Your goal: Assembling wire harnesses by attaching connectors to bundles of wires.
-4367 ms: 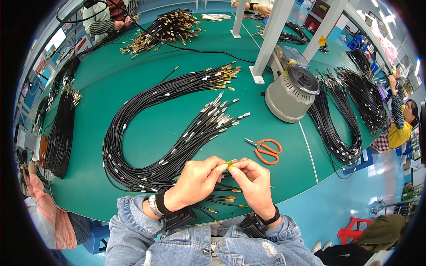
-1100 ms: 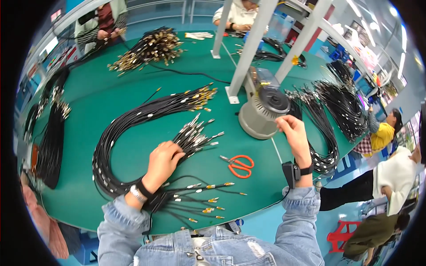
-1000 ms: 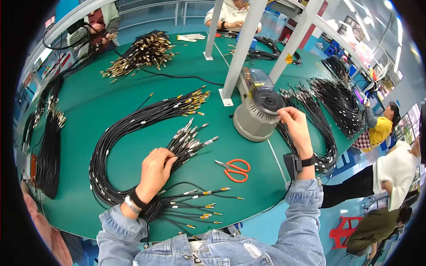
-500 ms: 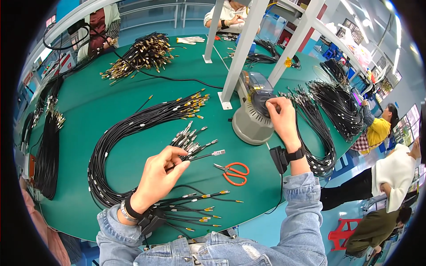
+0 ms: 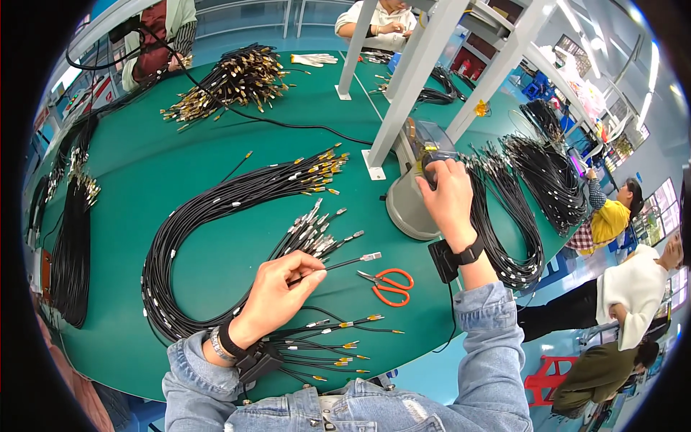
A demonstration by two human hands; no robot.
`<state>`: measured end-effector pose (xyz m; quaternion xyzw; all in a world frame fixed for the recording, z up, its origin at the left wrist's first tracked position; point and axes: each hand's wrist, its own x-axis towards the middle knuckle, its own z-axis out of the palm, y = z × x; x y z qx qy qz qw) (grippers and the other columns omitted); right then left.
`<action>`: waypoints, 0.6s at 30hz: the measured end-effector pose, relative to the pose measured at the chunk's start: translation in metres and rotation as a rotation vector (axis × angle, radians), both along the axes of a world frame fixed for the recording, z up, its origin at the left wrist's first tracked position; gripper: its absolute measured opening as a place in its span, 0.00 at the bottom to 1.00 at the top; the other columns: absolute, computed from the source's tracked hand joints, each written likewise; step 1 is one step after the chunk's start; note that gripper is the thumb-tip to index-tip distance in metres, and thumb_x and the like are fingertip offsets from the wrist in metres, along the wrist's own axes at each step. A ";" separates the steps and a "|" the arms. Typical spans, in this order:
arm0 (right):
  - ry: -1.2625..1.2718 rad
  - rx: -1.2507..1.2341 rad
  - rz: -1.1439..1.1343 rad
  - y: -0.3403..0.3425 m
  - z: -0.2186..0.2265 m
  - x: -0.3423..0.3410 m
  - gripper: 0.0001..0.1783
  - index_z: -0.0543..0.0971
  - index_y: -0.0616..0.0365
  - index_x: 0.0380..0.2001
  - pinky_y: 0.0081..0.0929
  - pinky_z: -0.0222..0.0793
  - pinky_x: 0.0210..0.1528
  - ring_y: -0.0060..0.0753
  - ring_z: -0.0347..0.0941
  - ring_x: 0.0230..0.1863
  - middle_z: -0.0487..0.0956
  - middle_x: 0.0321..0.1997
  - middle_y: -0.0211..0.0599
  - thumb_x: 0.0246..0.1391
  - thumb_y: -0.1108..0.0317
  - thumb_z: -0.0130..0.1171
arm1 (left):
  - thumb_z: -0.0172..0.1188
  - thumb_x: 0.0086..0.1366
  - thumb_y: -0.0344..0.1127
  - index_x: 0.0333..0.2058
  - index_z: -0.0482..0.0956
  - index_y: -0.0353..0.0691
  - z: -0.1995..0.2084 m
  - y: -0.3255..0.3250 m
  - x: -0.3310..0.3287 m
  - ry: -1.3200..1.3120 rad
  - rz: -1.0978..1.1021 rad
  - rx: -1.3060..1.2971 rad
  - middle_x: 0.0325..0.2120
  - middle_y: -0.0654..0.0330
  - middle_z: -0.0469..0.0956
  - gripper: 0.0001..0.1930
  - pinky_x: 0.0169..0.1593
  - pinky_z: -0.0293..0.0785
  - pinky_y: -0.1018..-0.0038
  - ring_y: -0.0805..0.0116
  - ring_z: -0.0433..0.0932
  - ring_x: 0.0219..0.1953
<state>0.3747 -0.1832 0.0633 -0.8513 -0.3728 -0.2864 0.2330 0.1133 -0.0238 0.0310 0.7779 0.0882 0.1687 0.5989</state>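
Observation:
My left hand, thumb and forefinger pressed together, pinches a thin black cable. A pale metallic connector on its tip points to the right. My right hand reaches up to a grey dispenser-like machine; its bent fingers touch the dark front part. Whatever lies between those fingertips is hidden. Small snips with orange handles rest on the green table between my hands. Beyond my left hand fan out silver-tipped cable ends. A long curved bundle of black cables with yellowish tips lies to the left.
Grey metal posts rise behind the machine. More cable bundles lie at the right and far left. A pile of gold-tipped cables and a white glove lie toward the back. Several people work around the room.
My left hand has moved slightly right with the cable. The fingers of my right hand have shifted from a pinch at the machine's dark wheel to bending over its front. The view has shifted slightly.

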 end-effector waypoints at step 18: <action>0.449 0.444 0.198 -0.022 0.011 0.034 0.07 0.72 0.64 0.24 0.22 0.66 0.35 0.21 0.71 0.32 0.78 0.36 0.40 0.53 0.72 0.54 | 0.59 0.58 0.26 0.32 0.75 0.31 -0.007 0.002 -0.006 -0.002 -0.043 0.040 0.23 0.63 0.76 0.05 0.27 0.67 0.85 0.83 0.71 0.24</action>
